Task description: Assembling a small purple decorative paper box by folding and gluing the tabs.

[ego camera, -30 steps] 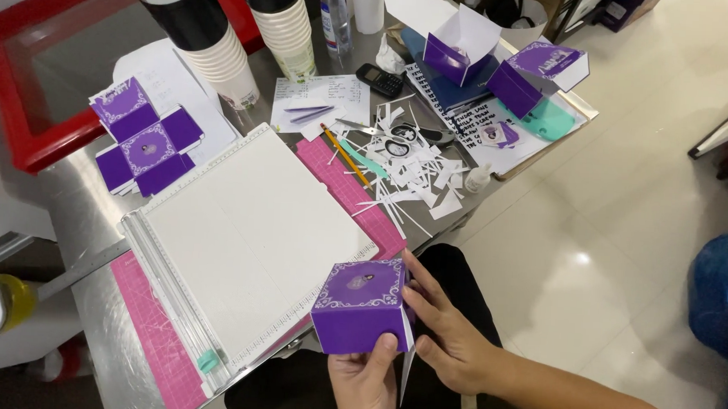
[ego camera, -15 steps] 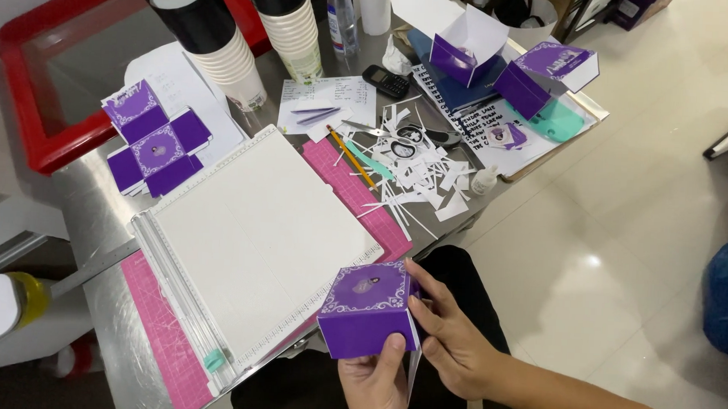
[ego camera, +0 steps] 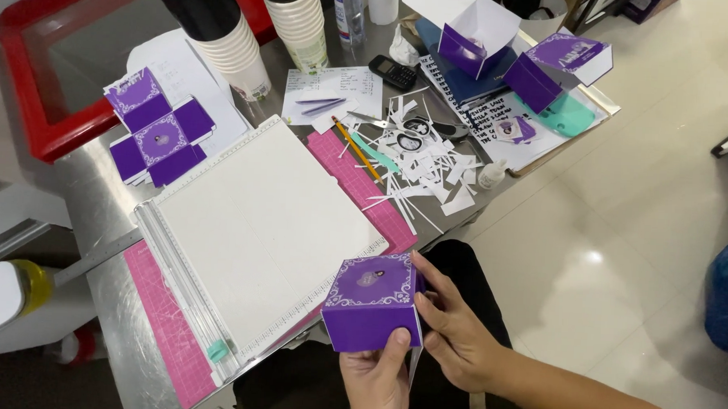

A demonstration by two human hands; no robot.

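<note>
A folded purple paper box (ego camera: 369,304) with white ornament on top is held over my lap, just off the table's near edge. My left hand (ego camera: 377,382) grips it from below, thumb against its front face. My right hand (ego camera: 457,331) presses its fingers on the box's right side. A white scoring board (ego camera: 257,216) lies on a pink cutting mat (ego camera: 166,335) just beyond the box. A flat, unfolded purple box cutout (ego camera: 156,130) rests at the table's left.
Stacked paper cups (ego camera: 228,39) stand at the back. White paper scraps (ego camera: 423,162), a pencil (ego camera: 356,149) and a small phone (ego camera: 393,71) lie right of the board. Open purple boxes (ego camera: 550,65) sit on a notebook far right. A red-framed tray (ego camera: 50,76) is at the left.
The box has shifted slightly lower and to the right over my lap, with both hands still on it. The view has tilted a little.
</note>
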